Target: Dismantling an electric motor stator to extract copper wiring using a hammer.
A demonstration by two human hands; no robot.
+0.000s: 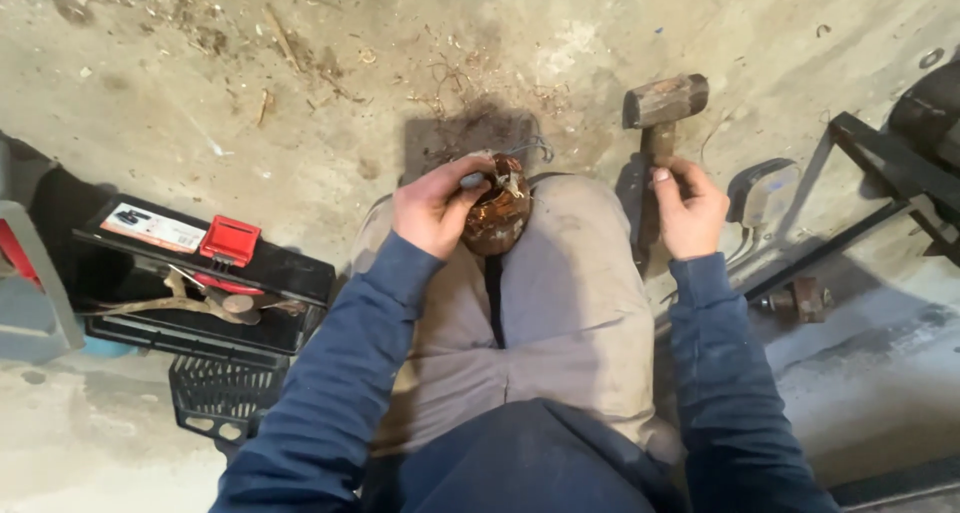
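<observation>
Bare concrete floor (300,163) is lying open ahead of the knees (560,233), scattered only with wire scraps. The black toolbox (200,263) and black crate (222,398) are crowding the left side; the hammer (660,108) and dark metal frame (880,173) are blocking the right.

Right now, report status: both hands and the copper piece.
Left hand gripping copper coil, held between the knees. Right hand closed on hammer handle, head resting on concrete floor. Nothing between hammer and coil.

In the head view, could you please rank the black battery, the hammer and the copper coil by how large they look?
1. Black battery
2. Hammer
3. Copper coil, though the left hand covers part
</observation>
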